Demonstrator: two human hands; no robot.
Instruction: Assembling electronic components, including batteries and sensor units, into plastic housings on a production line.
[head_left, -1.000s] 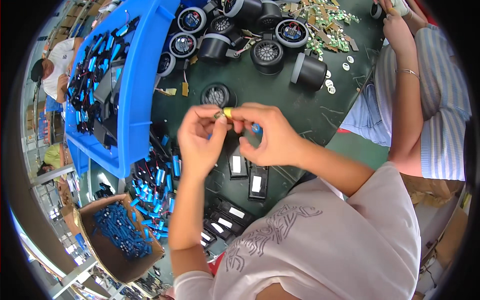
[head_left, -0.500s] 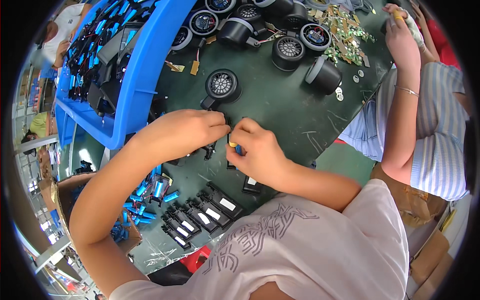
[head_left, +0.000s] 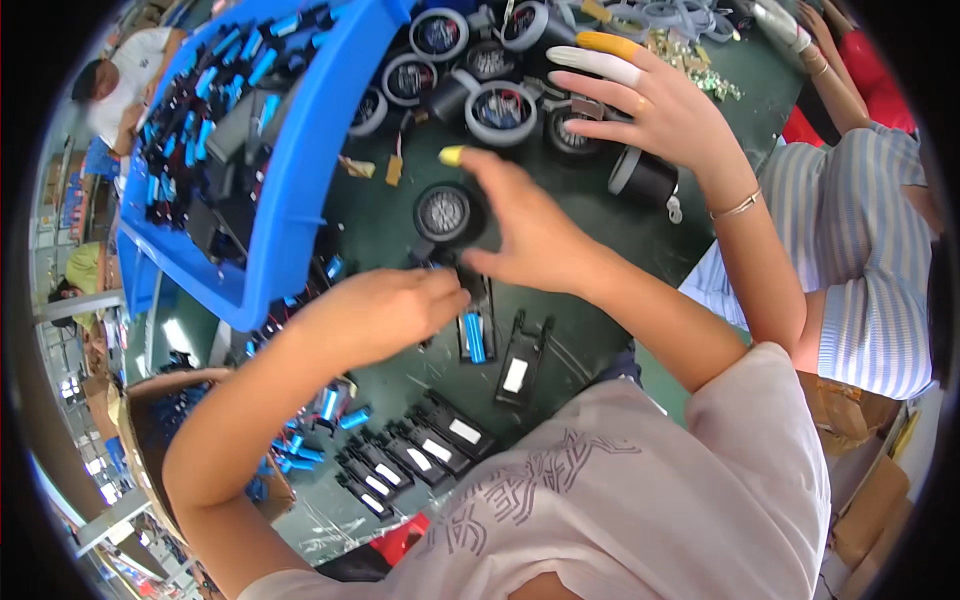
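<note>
My left hand [head_left: 395, 312] is closed, its fingertips pressed together at the upper left edge of a black plastic casing [head_left: 478, 352]. What they pinch is hidden. A blue cylindrical battery cell [head_left: 473, 337] lies in that casing. My right hand [head_left: 535, 228] is spread, with a yellow finger cot on a finger reaching up and the thumb low over the casing's upper end. Between finger and thumb, beyond the hand, sits a round black fan head [head_left: 443, 213] with a spoked grille. Right of the open casing lies another black casing [head_left: 520, 360] with a white label.
A blue bin [head_left: 262, 250] of wired blue cells stands left. Several labelled casings [head_left: 432, 447] line the near edge, beside loose cells [head_left: 300, 440] and a cardboard box [head_left: 150, 400]. Fan heads [head_left: 500, 112] crowd the far side. A co-worker's hand [head_left: 665, 110] reaches over them from the right.
My right hand has let go near the casing, opened and moved up toward the fan head. My left hand has come slightly nearer. The co-worker's hand has swung in over the fan heads.
</note>
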